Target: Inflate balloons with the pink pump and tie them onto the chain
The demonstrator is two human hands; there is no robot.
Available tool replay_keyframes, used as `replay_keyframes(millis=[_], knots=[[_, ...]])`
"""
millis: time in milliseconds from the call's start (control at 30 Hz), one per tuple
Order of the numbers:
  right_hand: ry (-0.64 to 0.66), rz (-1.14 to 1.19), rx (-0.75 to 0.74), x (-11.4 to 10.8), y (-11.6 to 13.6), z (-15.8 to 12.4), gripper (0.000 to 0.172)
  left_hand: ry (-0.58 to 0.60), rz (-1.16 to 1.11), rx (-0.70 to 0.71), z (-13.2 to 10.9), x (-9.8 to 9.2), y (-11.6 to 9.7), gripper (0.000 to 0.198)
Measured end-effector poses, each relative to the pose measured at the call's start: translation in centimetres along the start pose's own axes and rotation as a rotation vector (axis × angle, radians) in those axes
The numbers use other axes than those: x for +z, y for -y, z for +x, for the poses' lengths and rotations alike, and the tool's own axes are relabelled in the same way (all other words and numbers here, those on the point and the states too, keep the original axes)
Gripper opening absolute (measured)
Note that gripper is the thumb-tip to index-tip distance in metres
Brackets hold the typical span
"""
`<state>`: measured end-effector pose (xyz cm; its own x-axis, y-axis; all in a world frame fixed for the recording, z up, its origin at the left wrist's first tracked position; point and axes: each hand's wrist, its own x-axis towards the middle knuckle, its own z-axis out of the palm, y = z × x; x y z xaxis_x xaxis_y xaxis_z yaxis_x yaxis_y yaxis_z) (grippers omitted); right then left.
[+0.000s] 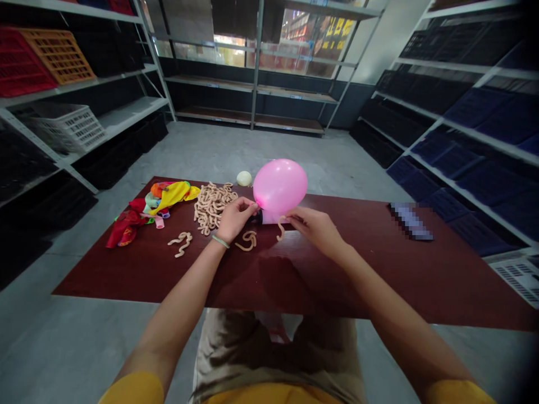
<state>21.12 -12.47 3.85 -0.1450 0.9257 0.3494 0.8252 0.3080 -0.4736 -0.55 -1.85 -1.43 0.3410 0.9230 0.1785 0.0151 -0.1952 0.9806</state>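
Observation:
A blown-up pink balloon (281, 184) is held just above the table, its neck pinched between the thumb and fingers of my left hand (236, 217). My right hand (318, 229) pinches the upper end of a tan curly cord (281, 230), which hangs down just below the balloon. Behind my left hand lies a heap of similar tan cords (213, 205). Two small bunches of them lie nearer: one loose bunch (181, 244) on the left, another bunch (248, 241) between my hands. A black and pale object (269, 216) is partly hidden below the balloon.
The dark red table (328, 280) carries a pile of uninflated coloured balloons (168, 199) at left, a pale round object (244, 178) at the back edge and a pixelated flat object (410, 221) at right. Shelves with crates (76, 126) stand around.

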Motion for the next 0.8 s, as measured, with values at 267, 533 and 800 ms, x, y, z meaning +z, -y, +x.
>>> replay_keyframes(millis=[267, 533, 800], knots=[[-0.067, -0.143, -0.069, -5.1, 3.7, 6.0, 0.014, -0.071, 0.144, 0.084, -0.7, 0.0, -0.8, 0.028], [-0.046, -0.367, -0.053, -2.6, 7.2, 12.6, 0.016, -0.218, 0.475, 0.356, -1.1, -0.2, -0.8, 0.017], [0.242, -0.683, -0.188, -0.1, 8.9, 13.7, 0.015, -0.439, 0.561, 0.504, -1.1, -0.4, -0.5, 0.012]])
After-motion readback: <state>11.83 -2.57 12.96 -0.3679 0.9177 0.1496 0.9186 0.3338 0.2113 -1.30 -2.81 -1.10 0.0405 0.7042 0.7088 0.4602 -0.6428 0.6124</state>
